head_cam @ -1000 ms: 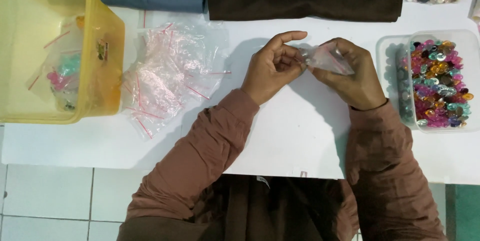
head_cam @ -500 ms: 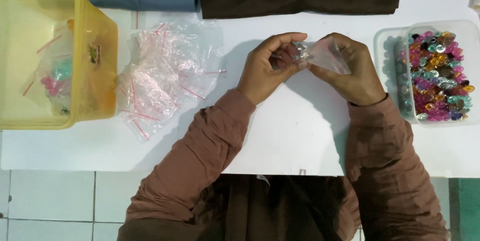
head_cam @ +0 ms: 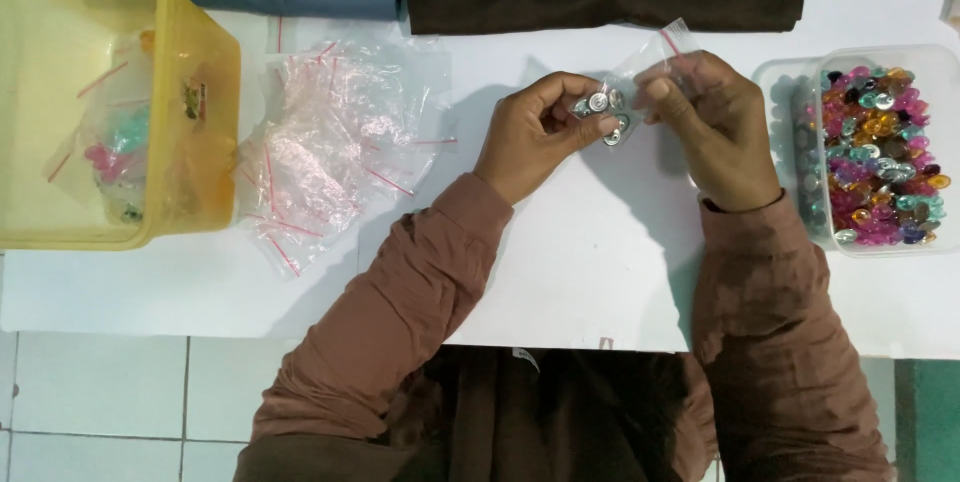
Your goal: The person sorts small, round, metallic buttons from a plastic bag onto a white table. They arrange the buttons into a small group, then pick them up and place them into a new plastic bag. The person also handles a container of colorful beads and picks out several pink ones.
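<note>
Bag (head_cam: 630, 92) lifted clearer, left hand (head_cam: 530, 132), right hand (head_cam: 715, 127) pinching

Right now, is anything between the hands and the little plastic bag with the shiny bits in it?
Nothing visible is. The left hand and the right hand both pinch the small clear bag directly, above the white table. The pile of empty bags lies off to the left.

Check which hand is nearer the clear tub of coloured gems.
Right. The right hand sits just left of the tub of gems, pinching the small bag; the left hand is farther left, beyond it.
</note>
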